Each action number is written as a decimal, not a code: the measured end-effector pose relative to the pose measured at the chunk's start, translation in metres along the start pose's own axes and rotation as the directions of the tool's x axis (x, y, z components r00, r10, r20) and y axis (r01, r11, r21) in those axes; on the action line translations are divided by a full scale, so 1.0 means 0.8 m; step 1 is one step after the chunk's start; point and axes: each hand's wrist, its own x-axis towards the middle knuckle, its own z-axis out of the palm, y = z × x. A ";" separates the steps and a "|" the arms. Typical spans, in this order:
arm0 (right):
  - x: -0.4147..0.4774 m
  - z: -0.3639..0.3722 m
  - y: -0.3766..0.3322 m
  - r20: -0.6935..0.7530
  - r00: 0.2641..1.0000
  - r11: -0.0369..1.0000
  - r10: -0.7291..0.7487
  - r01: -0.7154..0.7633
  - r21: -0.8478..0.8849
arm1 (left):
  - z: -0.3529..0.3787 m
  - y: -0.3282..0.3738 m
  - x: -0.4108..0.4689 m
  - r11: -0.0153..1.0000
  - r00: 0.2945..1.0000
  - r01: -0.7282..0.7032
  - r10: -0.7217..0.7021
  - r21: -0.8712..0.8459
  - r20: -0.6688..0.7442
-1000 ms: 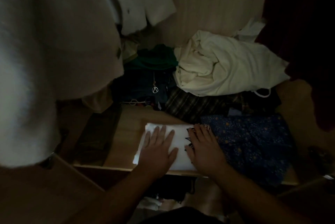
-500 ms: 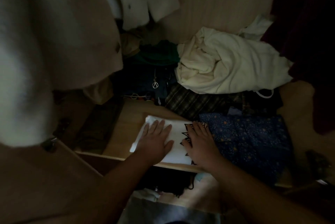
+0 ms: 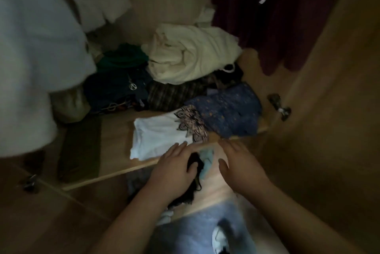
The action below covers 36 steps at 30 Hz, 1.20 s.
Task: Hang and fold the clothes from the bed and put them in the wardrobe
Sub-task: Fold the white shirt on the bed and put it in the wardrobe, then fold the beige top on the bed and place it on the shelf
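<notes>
Shirt [image 3: 156, 136] flat on wardrobe shelf [image 3: 116, 130].

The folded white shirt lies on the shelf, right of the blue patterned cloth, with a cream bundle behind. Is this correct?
Not quite. The head view shows the folded white shirt left of the blue patterned cloth, not right. It does lie on the shelf, with the cream bundle behind.

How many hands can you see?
2. The left hand is at the front edge of the white shirt; the right hand is beside it, near the blue patterned cloth.
</notes>
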 end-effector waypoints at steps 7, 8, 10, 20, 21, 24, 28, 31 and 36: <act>-0.197 -0.041 -0.004 -0.074 0.928 0.927 0.366 -0.371 -0.057 | 0.028 0.069 -0.063 0.975 0.967 -0.219 0.214 0.020 0.139; -0.223 -0.047 0.000 -0.094 0.907 0.907 0.411 -0.417 -0.062 | 0.037 0.080 -0.069 0.970 0.957 -0.242 0.238 0.002 0.168; -0.276 -0.056 0.009 -0.133 0.854 0.855 0.503 -0.515 -0.071 | 0.058 0.108 -0.083 0.954 0.930 -0.299 0.298 -0.030 0.217; -0.516 -0.108 0.026 -0.242 0.580 0.588 0.778 -0.808 -0.045 | 0.138 0.307 -0.201 0.784 0.721 -0.611 0.608 -0.108 0.332; -0.543 -0.115 0.030 -0.263 0.551 0.565 0.792 -0.825 -0.025 | 0.148 0.334 -0.214 0.761 0.699 -0.640 0.633 -0.103 0.332; -0.641 -0.137 0.046 -0.315 0.463 0.494 0.828 -0.869 0.020 | 0.180 0.424 -0.264 0.693 0.620 -0.709 0.700 -0.129 0.355; -0.803 -0.168 0.058 -0.364 0.353 0.389 0.862 -0.921 0.029 | 0.236 0.542 -0.362 0.587 0.488 -0.787 0.781 -0.192 0.389; -0.919 -0.183 0.060 -0.402 0.274 0.326 0.874 -0.943 0.065 | 0.286 0.617 -0.446 0.532 0.402 -0.810 0.810 -0.245 0.428; -1.053 -0.195 0.069 -0.379 0.172 0.222 0.909 -0.971 0.093 | 0.342 0.717 -0.560 0.405 0.235 -0.851 0.863 -0.334 0.448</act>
